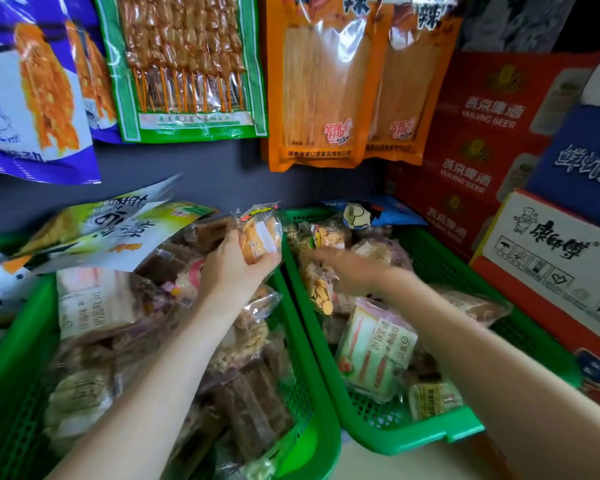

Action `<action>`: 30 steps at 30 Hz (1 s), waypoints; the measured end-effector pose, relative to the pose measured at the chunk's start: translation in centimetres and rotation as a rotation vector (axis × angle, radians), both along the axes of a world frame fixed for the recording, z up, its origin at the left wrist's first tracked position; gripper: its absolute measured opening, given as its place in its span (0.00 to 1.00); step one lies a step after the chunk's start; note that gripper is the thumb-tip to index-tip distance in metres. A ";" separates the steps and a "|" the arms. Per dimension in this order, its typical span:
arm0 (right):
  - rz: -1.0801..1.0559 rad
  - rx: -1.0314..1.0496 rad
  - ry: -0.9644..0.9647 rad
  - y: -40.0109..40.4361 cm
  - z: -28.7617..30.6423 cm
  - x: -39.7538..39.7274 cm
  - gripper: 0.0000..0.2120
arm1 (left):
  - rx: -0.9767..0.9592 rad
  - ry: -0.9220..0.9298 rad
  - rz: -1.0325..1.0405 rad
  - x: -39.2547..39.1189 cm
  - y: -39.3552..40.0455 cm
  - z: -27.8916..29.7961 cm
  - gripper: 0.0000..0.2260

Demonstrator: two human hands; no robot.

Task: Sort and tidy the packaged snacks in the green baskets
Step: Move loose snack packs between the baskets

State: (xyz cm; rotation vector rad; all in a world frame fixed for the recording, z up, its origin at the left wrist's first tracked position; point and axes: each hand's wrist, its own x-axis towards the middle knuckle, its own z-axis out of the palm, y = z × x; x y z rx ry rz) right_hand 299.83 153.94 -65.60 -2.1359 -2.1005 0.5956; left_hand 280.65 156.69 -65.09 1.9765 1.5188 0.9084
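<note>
While your left hand (238, 268) grips a biscuit pack (260, 237) at frame centre | right hand (340, 271) blurred over the right basket (465, 434), fingers' state unclear | both it and the left basket (312, 403) look jumbled; sorting seems mostly undone.

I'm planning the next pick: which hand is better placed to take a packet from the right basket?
The right hand. It already reaches over the right basket, among its packets, and looks empty, though blurred. The left hand is busy holding a clear cracker packet above the left basket.
</note>
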 end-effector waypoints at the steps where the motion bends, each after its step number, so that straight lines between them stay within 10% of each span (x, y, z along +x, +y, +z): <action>1: 0.015 -0.035 -0.034 0.2 -1.3 -0.7 0.38 | 0.007 -0.009 -0.013 -0.1 -0.1 0.1 0.13; 7: -0.095 0.204 -0.203 1.1 0.5 0.3 0.11 | 0.022 -0.074 -0.019 -2.1 0.6 0.3 0.13; 12: -0.279 0.280 -0.482 2.3 3.3 1.9 0.12 | -0.023 -0.104 -0.020 -2.5 0.7 0.1 0.14; 21: -0.008 0.179 -0.601 4.8 -1.8 1.1 0.12 | -0.225 -0.316 -0.010 -2.6 0.4 -0.3 0.16; 30: 0.162 0.865 -0.006 -0.2 8.8 -4.0 0.08 | 0.015 -0.192 -0.042 -9.5 1.4 4.4 0.18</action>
